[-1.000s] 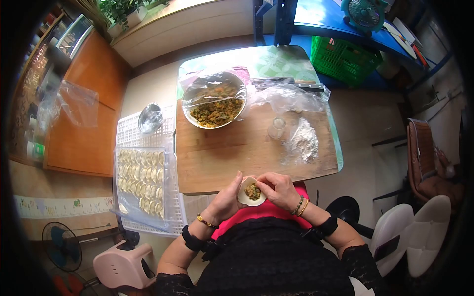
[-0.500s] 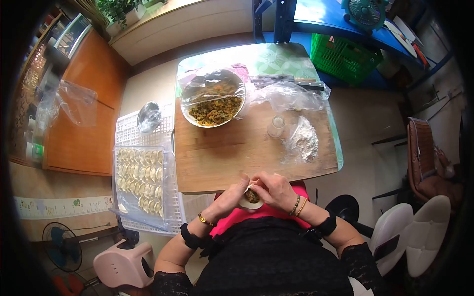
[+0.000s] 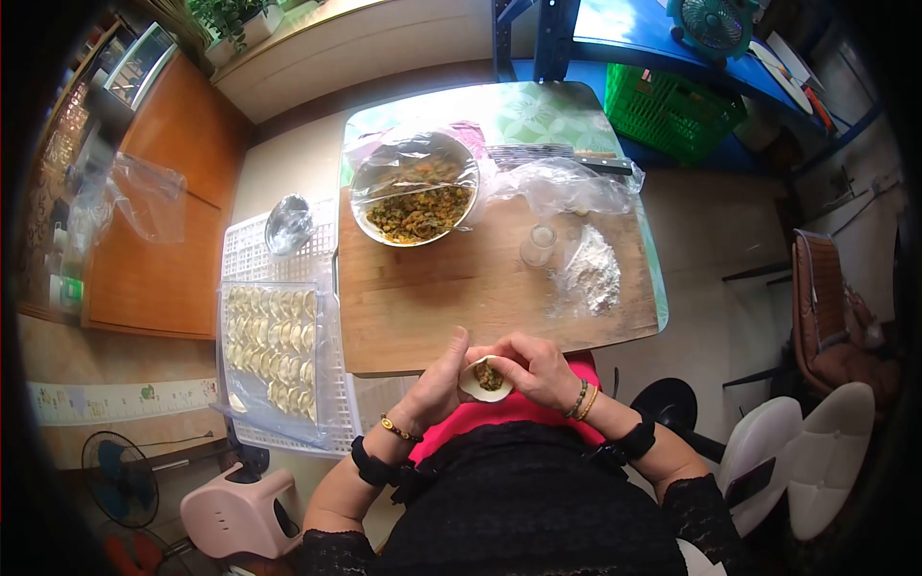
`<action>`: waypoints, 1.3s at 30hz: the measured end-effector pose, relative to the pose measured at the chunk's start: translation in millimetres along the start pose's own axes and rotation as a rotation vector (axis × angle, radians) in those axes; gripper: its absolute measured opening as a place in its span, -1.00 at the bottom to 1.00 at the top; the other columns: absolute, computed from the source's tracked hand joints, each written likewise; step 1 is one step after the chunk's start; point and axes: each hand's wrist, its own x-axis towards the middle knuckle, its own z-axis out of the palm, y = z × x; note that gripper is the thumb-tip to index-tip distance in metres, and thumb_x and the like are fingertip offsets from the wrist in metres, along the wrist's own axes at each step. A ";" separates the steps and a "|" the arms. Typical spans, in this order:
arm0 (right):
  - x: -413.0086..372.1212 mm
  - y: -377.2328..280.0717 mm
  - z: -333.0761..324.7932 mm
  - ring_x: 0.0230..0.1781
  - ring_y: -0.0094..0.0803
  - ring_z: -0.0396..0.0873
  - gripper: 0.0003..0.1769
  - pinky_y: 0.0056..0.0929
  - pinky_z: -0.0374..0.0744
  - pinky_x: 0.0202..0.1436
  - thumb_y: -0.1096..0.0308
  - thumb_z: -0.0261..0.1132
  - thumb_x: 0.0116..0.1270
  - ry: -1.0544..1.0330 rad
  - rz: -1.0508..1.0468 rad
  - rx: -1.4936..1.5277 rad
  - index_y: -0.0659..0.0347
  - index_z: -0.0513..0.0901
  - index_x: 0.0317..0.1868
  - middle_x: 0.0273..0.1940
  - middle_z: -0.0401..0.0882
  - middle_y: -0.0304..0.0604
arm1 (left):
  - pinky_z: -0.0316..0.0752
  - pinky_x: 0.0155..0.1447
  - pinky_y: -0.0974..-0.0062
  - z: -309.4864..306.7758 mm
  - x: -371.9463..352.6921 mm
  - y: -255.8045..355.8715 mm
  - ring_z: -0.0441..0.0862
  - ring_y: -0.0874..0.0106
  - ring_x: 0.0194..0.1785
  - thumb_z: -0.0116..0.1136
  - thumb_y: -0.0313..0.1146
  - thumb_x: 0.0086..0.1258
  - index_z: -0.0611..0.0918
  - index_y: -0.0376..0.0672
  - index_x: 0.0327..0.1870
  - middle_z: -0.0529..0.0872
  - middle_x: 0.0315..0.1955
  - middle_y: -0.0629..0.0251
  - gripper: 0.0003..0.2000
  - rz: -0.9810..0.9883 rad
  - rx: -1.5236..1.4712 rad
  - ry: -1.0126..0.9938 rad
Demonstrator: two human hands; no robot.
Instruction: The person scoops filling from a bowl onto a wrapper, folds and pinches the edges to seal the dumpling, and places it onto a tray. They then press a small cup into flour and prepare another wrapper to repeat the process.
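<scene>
Wrapper (image 3: pixel 492 395) sits up in both hands just off the near edge of the bench (image 3: pixel 538 113), blob of filling (image 3: pixel 488 375) in the middle. Left hand (image 3: pixel 440 380) cups its side, thumb sticking up, probably so the dough stays dished and nothing spills. Right hand (image 3: pixel 545 372) has its fingers narrow, pinching the rim right by the filling. Big bowl (image 3: pixel 413 244) is on the wooden board (image 3: pixel 432 312), likely for easy reach, with flour (image 3: pixel 594 274) off to the right, out of the way. Versus half a second ago, the dough's opened out rounder and the left thumb's lifted clear
</scene>
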 end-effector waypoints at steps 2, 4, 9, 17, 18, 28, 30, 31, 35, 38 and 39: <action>0.7 3.7 0.7 -0.47 -0.25 0.62 -0.82 -0.33 0.53 -0.35 0.31 0.33 0.31 0.029 -0.089 -0.095 0.26 0.62 -0.33 -0.46 0.64 -0.06 | 0.50 0.26 0.33 5.2 -2.5 0.8 0.57 0.36 0.17 -0.50 0.30 0.52 0.40 -0.30 0.33 0.59 0.12 0.17 -0.21 -0.016 0.015 0.012; 0.7 4.1 -0.3 -0.48 -0.18 0.61 -0.84 -0.31 0.51 -0.33 0.31 0.33 0.28 0.058 -0.177 -0.190 0.24 0.64 -0.37 -0.45 0.64 -0.06 | 0.52 0.24 0.35 11.5 -4.9 1.3 0.58 0.40 0.15 -0.50 0.29 0.53 0.41 -0.27 0.32 0.60 0.11 0.21 -0.23 -0.032 0.029 0.024; 0.7 1.5 -2.2 -0.50 -0.17 0.56 -0.82 -0.28 0.36 -0.27 0.26 0.28 0.30 0.086 -0.305 -0.347 0.14 0.61 -0.43 -0.53 0.58 -0.16 | 0.48 0.27 0.34 13.2 -4.2 -2.0 0.55 0.45 0.19 -0.51 0.30 0.52 0.43 -0.23 0.30 0.60 0.11 0.25 -0.24 -0.044 0.059 0.014; 5.1 -4.5 -4.4 -0.39 -0.25 0.56 -0.81 -0.29 0.36 -0.21 0.23 0.32 0.27 0.074 -0.273 -0.319 0.11 0.63 -0.46 -0.46 0.60 -0.21 | 0.49 0.26 0.33 11.4 -6.9 -1.6 0.55 0.43 0.19 -0.49 0.30 0.52 0.41 -0.26 0.30 0.60 0.10 0.24 -0.24 -0.072 0.051 0.041; 5.6 -5.5 -4.9 -0.37 -0.26 0.56 -0.81 -0.29 0.36 -0.20 0.23 0.33 0.26 0.046 -0.288 -0.295 0.10 0.64 -0.46 -0.45 0.59 -0.22 | 0.49 0.26 0.33 12.6 -6.9 -1.1 0.56 0.42 0.18 -0.49 0.30 0.52 0.42 -0.27 0.28 0.61 0.09 0.23 -0.24 -0.070 0.057 0.046; 6.4 6.8 -5.1 -0.33 -0.24 0.58 -0.82 -0.34 0.39 -0.14 0.25 0.31 0.29 -0.006 -0.261 -0.344 0.18 0.70 -0.33 -0.38 0.65 -0.15 | 0.46 0.32 0.32 7.6 -3.6 -4.9 0.57 0.36 0.19 -0.52 0.24 0.56 0.44 -0.30 0.25 0.59 0.14 0.15 -0.27 -0.081 -0.039 -0.028; 6.7 3.1 -7.9 -0.29 -0.22 0.62 -0.77 -0.34 0.43 -0.10 0.23 0.26 0.34 0.125 -0.119 -0.192 0.23 0.71 -0.27 -0.34 0.68 -0.10 | 0.44 0.34 0.33 13.9 -4.5 0.9 0.55 0.36 0.22 -0.53 0.22 0.57 0.41 -0.32 0.28 0.58 0.16 0.11 -0.27 -0.013 -0.097 0.052; 6.4 2.3 -10.2 -0.29 -0.22 0.62 -0.77 -0.34 0.43 -0.10 0.23 0.26 0.34 0.123 -0.121 -0.193 0.23 0.71 -0.27 -0.34 0.68 -0.10 | 0.44 0.34 0.33 12.6 -4.2 1.4 0.55 0.36 0.22 -0.53 0.22 0.57 0.41 -0.32 0.28 0.58 0.16 0.11 -0.27 -0.010 -0.097 0.053; 4.1 6.1 -12.6 -0.53 -0.31 0.62 -0.76 -0.39 0.54 -0.41 0.25 0.33 0.29 0.145 -0.087 -0.094 0.28 0.70 -0.31 -0.41 0.68 -0.04 | 0.43 0.34 0.31 2.8 -1.5 1.0 0.52 0.35 0.24 -0.53 0.21 0.57 0.37 -0.31 0.33 0.55 0.18 0.14 -0.28 0.093 -0.166 0.033; 3.5 1.1 -9.7 -0.55 -0.36 0.62 -0.76 -0.43 0.53 -0.45 0.24 0.35 0.28 0.129 -0.050 -0.087 0.28 0.71 -0.34 -0.44 0.68 -0.06 | 0.44 0.33 0.28 3.6 -0.8 0.1 0.50 0.35 0.25 -0.50 0.21 0.57 0.34 -0.28 0.34 0.53 0.19 0.15 -0.30 0.144 -0.199 0.086; 3.8 -4.1 -10.2 -0.54 -0.33 0.61 -0.77 -0.40 0.52 -0.42 0.25 0.35 0.27 0.118 -0.021 -0.123 0.27 0.70 -0.37 -0.45 0.67 -0.08 | 0.44 0.33 0.26 5.7 -1.7 0.7 0.50 0.35 0.25 -0.47 0.21 0.57 0.33 -0.27 0.34 0.52 0.19 0.15 -0.31 0.164 -0.203 0.078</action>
